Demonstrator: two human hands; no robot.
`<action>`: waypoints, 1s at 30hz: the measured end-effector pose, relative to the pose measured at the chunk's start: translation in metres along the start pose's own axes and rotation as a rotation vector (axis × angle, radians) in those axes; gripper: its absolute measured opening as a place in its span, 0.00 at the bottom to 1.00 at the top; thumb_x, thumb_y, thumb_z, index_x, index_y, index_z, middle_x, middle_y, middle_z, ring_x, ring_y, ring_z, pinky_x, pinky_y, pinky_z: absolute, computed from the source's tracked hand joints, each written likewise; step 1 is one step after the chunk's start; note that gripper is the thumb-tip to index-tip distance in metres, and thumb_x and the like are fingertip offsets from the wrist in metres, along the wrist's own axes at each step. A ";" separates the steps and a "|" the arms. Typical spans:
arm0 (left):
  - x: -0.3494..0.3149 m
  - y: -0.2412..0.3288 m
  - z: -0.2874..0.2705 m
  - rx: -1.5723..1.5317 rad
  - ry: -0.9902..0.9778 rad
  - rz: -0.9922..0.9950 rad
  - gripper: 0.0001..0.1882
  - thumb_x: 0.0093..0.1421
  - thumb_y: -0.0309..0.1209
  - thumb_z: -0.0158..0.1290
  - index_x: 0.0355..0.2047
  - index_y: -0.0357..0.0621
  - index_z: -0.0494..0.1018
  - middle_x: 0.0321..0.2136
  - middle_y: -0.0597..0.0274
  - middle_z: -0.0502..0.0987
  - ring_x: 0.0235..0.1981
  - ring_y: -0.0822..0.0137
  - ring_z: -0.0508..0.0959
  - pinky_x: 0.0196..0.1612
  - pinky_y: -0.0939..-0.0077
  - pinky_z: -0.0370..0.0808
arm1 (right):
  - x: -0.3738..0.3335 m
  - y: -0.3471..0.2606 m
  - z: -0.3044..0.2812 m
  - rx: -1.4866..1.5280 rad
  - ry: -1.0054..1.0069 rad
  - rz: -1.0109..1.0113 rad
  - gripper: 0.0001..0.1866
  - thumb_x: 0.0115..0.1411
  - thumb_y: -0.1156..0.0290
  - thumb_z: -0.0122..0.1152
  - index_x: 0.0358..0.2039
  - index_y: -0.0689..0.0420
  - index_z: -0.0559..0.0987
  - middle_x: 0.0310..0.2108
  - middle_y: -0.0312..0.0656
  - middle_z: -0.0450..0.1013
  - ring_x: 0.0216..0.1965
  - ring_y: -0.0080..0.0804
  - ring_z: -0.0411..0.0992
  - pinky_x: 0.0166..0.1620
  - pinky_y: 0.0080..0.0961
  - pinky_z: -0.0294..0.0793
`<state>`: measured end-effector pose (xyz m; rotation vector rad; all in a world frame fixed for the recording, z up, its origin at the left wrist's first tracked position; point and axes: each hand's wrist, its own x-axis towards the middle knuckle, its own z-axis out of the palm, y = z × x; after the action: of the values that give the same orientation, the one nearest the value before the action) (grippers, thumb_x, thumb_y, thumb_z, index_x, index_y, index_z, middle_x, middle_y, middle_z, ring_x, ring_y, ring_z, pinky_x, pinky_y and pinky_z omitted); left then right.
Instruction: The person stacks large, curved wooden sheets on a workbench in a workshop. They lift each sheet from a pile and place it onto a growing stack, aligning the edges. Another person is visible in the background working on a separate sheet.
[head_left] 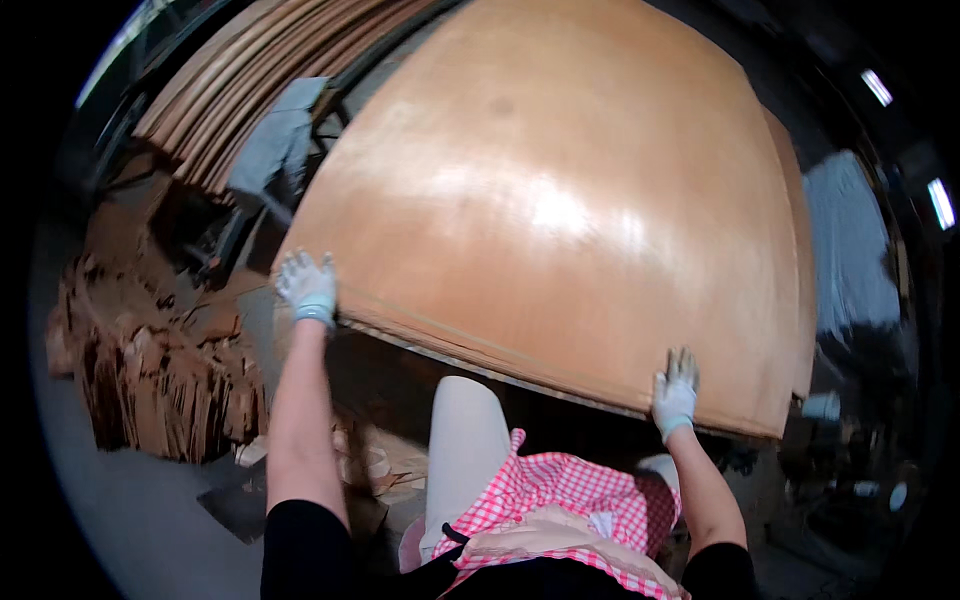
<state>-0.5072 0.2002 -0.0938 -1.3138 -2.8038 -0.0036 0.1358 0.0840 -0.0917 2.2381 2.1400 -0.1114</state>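
We see a wood sheet (pixel 570 220) topping other sheets (pixel 802 260). Our left hand (pixel 306 284) lies flat on its near left corner, fingers spread wide; our right hand (pixel 676 392) lies flat on the near edge, short of the right corner, fingers narrower. Likely step: steadying or aligning; next calls for even pressure from 2 hands.

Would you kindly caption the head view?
Gloved left hand and gloved right hand on a wooden sheet's near edge.

Gloved left hand (pixel 308 286) and right hand (pixel 677 393) touch a wooden sheet (pixel 540 180); brown scraps (pixel 165 385) lie at left.
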 end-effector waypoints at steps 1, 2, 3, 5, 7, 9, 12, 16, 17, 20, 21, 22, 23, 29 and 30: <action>-0.002 0.013 -0.016 0.051 -0.106 0.006 0.39 0.65 0.57 0.34 0.65 0.39 0.55 0.67 0.43 0.52 0.68 0.47 0.51 0.67 0.49 0.46 | -0.003 0.005 0.001 -0.010 -0.010 0.019 0.33 0.66 0.55 0.42 0.68 0.55 0.54 0.70 0.55 0.43 0.70 0.52 0.40 0.70 0.46 0.33; -0.010 0.021 -0.023 0.029 -0.005 -0.017 0.40 0.65 0.57 0.34 0.66 0.38 0.54 0.66 0.41 0.52 0.68 0.46 0.50 0.67 0.48 0.44 | -0.001 0.004 0.002 -0.006 -0.010 0.019 0.33 0.66 0.55 0.41 0.68 0.54 0.54 0.70 0.55 0.42 0.71 0.52 0.40 0.70 0.46 0.33; -0.025 0.040 -0.032 0.037 0.130 0.087 0.39 0.65 0.56 0.37 0.65 0.36 0.55 0.67 0.40 0.51 0.69 0.46 0.47 0.68 0.47 0.42 | -0.003 0.005 0.002 -0.009 -0.010 0.032 0.32 0.66 0.55 0.41 0.68 0.53 0.54 0.70 0.54 0.42 0.71 0.52 0.39 0.70 0.47 0.33; -0.087 0.096 -0.049 0.000 0.194 0.364 0.39 0.64 0.54 0.40 0.65 0.35 0.55 0.67 0.40 0.48 0.70 0.47 0.45 0.68 0.48 0.39 | -0.001 0.000 -0.001 -0.029 -0.023 0.049 0.32 0.66 0.54 0.41 0.68 0.52 0.54 0.70 0.54 0.42 0.71 0.52 0.39 0.70 0.47 0.33; -0.180 0.181 -0.085 0.122 0.099 0.653 0.39 0.62 0.52 0.43 0.64 0.35 0.56 0.67 0.39 0.48 0.70 0.46 0.44 0.69 0.50 0.38 | -0.005 0.008 -0.001 0.011 -0.017 0.068 0.32 0.66 0.52 0.40 0.68 0.51 0.54 0.70 0.54 0.42 0.71 0.52 0.39 0.70 0.47 0.33; -0.245 0.230 -0.089 -0.199 -0.025 0.828 0.38 0.61 0.51 0.45 0.64 0.36 0.57 0.67 0.40 0.51 0.69 0.47 0.47 0.70 0.52 0.37 | -0.003 0.008 0.004 -0.017 0.019 0.018 0.33 0.66 0.51 0.39 0.68 0.51 0.55 0.69 0.55 0.44 0.70 0.53 0.42 0.70 0.48 0.34; -0.301 0.271 -0.050 -0.334 -0.109 1.084 0.35 0.61 0.48 0.46 0.63 0.37 0.60 0.66 0.39 0.52 0.68 0.47 0.50 0.70 0.52 0.39 | 0.006 -0.001 -0.001 0.000 -0.015 0.038 0.32 0.66 0.51 0.39 0.67 0.52 0.57 0.68 0.56 0.47 0.69 0.53 0.44 0.69 0.49 0.37; -0.312 0.281 -0.049 -0.244 -0.102 1.109 0.34 0.61 0.48 0.46 0.62 0.38 0.61 0.65 0.42 0.54 0.68 0.49 0.51 0.69 0.53 0.42 | -0.003 0.003 -0.005 0.077 0.014 0.054 0.32 0.66 0.49 0.38 0.66 0.51 0.58 0.67 0.55 0.50 0.69 0.52 0.46 0.69 0.48 0.38; -0.311 0.281 -0.051 -0.210 -0.068 1.109 0.34 0.61 0.47 0.46 0.62 0.38 0.61 0.65 0.42 0.55 0.68 0.49 0.51 0.69 0.53 0.42 | -0.002 0.001 -0.010 0.093 0.014 0.043 0.32 0.66 0.49 0.38 0.66 0.52 0.58 0.68 0.54 0.50 0.69 0.52 0.46 0.69 0.48 0.38; -0.311 0.281 -0.051 -0.160 -0.038 1.117 0.33 0.62 0.46 0.45 0.61 0.37 0.61 0.65 0.41 0.54 0.68 0.48 0.51 0.69 0.53 0.43 | -0.002 0.006 -0.001 0.225 0.053 0.019 0.34 0.66 0.48 0.37 0.67 0.53 0.56 0.69 0.54 0.48 0.70 0.50 0.45 0.69 0.47 0.38; -0.311 0.281 -0.051 -0.151 -0.035 1.116 0.32 0.62 0.45 0.46 0.61 0.37 0.61 0.65 0.41 0.54 0.68 0.48 0.51 0.69 0.53 0.43 | -0.001 0.010 0.005 0.296 0.075 0.001 0.34 0.66 0.48 0.37 0.68 0.53 0.55 0.69 0.54 0.48 0.70 0.50 0.45 0.69 0.47 0.38; -0.308 0.280 -0.052 -0.126 -0.049 1.118 0.33 0.62 0.44 0.45 0.62 0.36 0.60 0.66 0.40 0.53 0.68 0.47 0.51 0.69 0.52 0.43 | 0.001 0.016 0.008 0.371 0.100 -0.026 0.34 0.66 0.48 0.37 0.68 0.53 0.55 0.69 0.53 0.47 0.70 0.50 0.45 0.69 0.47 0.38; -0.306 0.279 -0.049 -0.108 -0.040 1.121 0.33 0.62 0.44 0.45 0.62 0.36 0.59 0.66 0.40 0.53 0.68 0.47 0.50 0.69 0.52 0.43 | 0.000 0.030 0.001 0.334 0.078 0.039 0.35 0.66 0.47 0.37 0.68 0.54 0.54 0.69 0.54 0.47 0.70 0.50 0.45 0.69 0.46 0.38; -0.302 0.277 -0.045 -0.074 -0.003 1.130 0.34 0.61 0.42 0.46 0.63 0.33 0.56 0.66 0.39 0.52 0.68 0.47 0.50 0.69 0.53 0.42 | -0.020 0.197 -0.033 0.097 0.234 0.452 0.35 0.66 0.45 0.36 0.68 0.54 0.56 0.68 0.56 0.49 0.68 0.53 0.47 0.69 0.48 0.39; -0.305 0.283 -0.045 -0.070 -0.006 1.142 0.34 0.61 0.42 0.46 0.63 0.33 0.56 0.66 0.39 0.51 0.68 0.47 0.50 0.69 0.53 0.42 | -0.028 0.232 -0.025 -0.056 0.374 0.488 0.35 0.66 0.46 0.37 0.67 0.53 0.57 0.68 0.55 0.49 0.68 0.53 0.47 0.69 0.47 0.38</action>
<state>-0.0930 0.1461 -0.0661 -2.6546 -1.6675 -0.0558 0.3668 0.0479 -0.0690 2.8446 1.6191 0.4064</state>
